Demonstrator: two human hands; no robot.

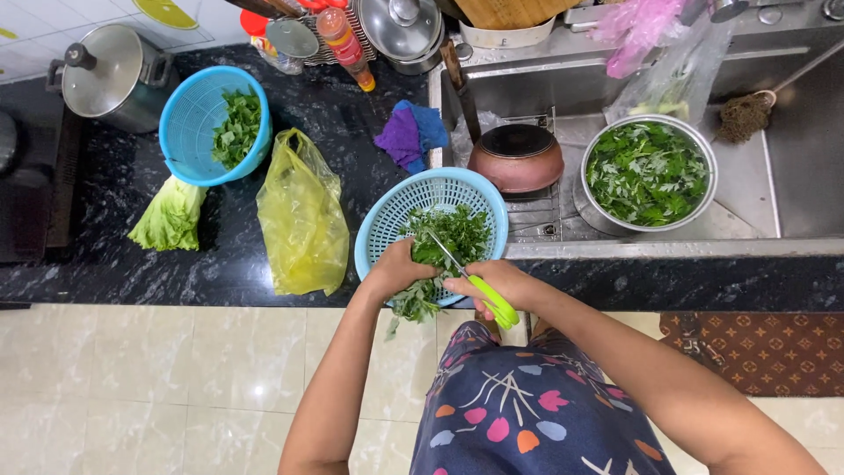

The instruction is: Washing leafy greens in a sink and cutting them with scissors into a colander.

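My left hand (397, 266) grips a bunch of green leafy herbs (420, 295) at the near rim of a light blue colander (387, 222) on the counter edge. More cut greens (459, 230) lie inside the colander. My right hand (494, 281) holds scissors with green handles (492, 302), and the blades (444, 251) point up-left into the herbs over the colander.
A yellow plastic bag (301, 220), a lettuce head (169, 215) and a second blue colander of greens (198, 119) sit on the black counter. A steel bowl of greens (648, 173) and a brown pot (516, 157) are in the sink. A steel lidded pot (110, 75) stands at the far left.
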